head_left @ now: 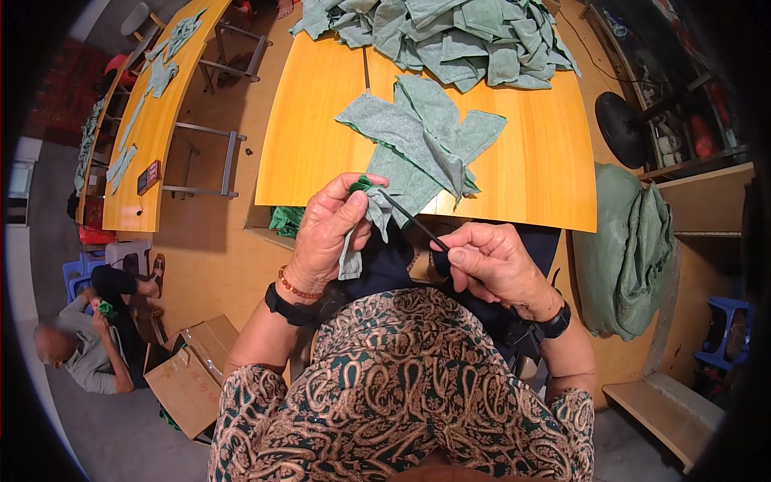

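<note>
My left hand point(325, 229) is closed on the gathered edge of a grey-green cloth piece point(381, 213). A bright green bit of cloth shows at its fingertips. My right hand point(498, 265) pinches the near end of a thin black rod point(414, 218). The rod slants up to the left, its far end meeting the cloth by my left fingers; whether it goes inside is hard to see. Just beyond my hands, more grey-green cloth pieces point(430, 140) overlap on the yellow wooden table point(309, 132), showing green undersides.
A large heap of grey-green cloth point(482, 40) covers the table's far side. Right of the table stands a bulky green sack point(622, 257). At left are a cardboard box point(193, 377), a seated person point(108, 345) holding green cloth, and another table point(144, 120).
</note>
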Available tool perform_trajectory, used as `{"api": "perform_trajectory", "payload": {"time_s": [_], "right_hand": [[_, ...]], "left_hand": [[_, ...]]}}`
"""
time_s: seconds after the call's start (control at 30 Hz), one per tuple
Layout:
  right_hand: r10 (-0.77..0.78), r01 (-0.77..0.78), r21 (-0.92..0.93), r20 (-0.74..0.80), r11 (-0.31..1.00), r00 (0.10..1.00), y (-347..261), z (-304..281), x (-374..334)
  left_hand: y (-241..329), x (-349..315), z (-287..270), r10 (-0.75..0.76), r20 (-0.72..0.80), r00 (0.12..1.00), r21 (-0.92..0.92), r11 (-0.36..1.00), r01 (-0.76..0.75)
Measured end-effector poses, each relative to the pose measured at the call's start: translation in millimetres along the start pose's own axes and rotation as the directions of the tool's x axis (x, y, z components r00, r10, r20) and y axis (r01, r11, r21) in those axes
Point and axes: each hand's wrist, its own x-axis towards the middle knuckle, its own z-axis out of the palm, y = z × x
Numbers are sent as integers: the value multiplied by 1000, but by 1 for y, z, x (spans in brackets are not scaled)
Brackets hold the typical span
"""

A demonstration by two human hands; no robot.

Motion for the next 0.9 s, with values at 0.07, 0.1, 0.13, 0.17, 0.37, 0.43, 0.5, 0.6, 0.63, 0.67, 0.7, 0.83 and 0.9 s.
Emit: {"api": "perform_trajectory", "payload": {"time_s": [0.07,0.1,0.13,0.17,0.37,0.43,0.5,0.6,0.63,0.67,0.7,0.83,0.9], "right_hand": [[38,-38,-17,10,999,999,-1,2,0],[58,-57,-25,15,998,998,-1,2,1],[64,-64,-15,29,998,998,-1,2,2],[72,-72,-6,40,997,997,1,3,3],[78,-77,-19,61,997,995,3,1,5],[65,-64,-9,46,998,997,6,3,6],[46,-47,18,20,999,999,18,8,9],[-5,5,41,-16,999,1000,32,16,17],[-14,14,51,-9,999,1000,34,17,19],[-26,26,60,-1,998,1000,36,17,21],[-39,38,69,6,997,999,37,18,23],[-140,139,-19,-52,990,989,34,27,33],[-228,223,-59,-84,973,970,33,26,36]], "left_hand": [[1,-1,-3,-22,13,1000,-50,999,22],[2,-2,-3,-32,19,999,-74,997,34],[2,-2,-1,-41,-8,999,-43,998,41],[2,-3,3,-50,-35,998,-15,999,49],[6,-2,12,-84,-41,996,138,986,89],[3,-3,17,-74,-56,996,170,982,82],[-4,-4,24,-63,-88,994,162,984,76],[-21,-3,26,-74,-115,991,172,981,93],[-24,-4,23,-78,-101,992,165,982,94],[-27,-4,22,-60,-103,993,212,974,81],[-31,-4,21,-43,-104,994,257,964,69],[-39,-7,25,84,-141,986,335,942,-33],[-27,-5,29,38,-163,986,158,987,-12]]}}
